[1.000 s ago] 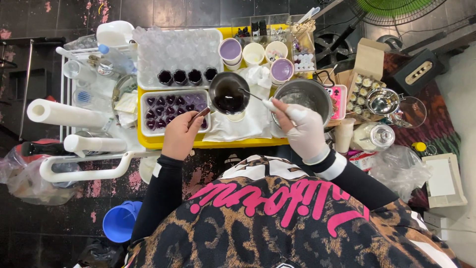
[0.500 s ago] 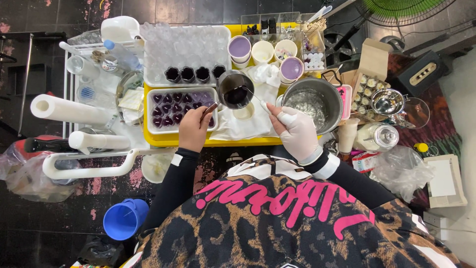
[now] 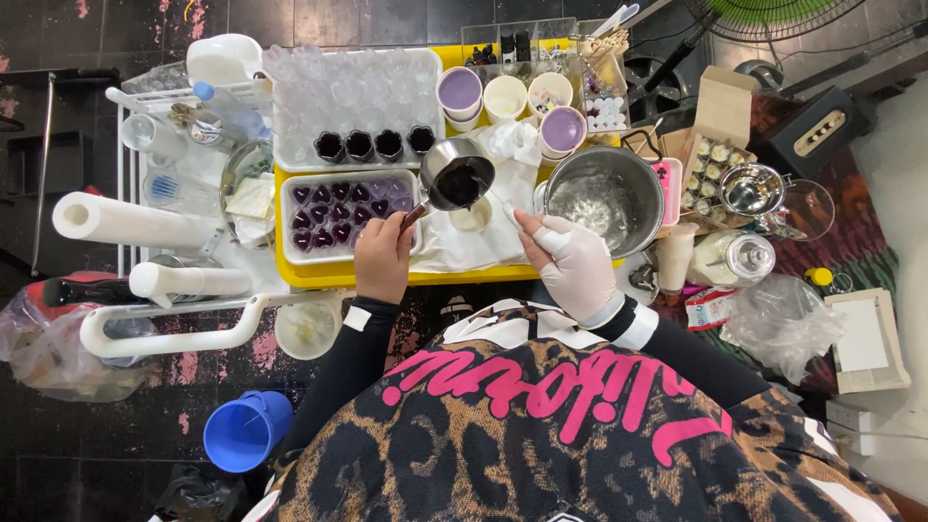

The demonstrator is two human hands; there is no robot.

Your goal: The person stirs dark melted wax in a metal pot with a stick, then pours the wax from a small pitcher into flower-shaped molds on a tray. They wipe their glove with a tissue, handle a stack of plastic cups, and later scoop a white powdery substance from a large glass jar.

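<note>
Two hands busy: my left hand point(image 3: 383, 256) is closed round the handle of the pot point(image 3: 460, 183) of dark liquid, which hangs just beside the mould point(image 3: 346, 215); my gloved right hand point(image 3: 578, 266) pinches a stick point(image 3: 498, 198). Tipping too far could spill onto the cloth point(image 3: 483, 242).

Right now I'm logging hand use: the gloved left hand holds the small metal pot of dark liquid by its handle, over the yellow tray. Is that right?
Not quite. The left hand on the pot's handle is bare; the white glove is on the right hand. The rest holds: the small metal pot of dark liquid is over the yellow tray, as the head view shows.
</note>
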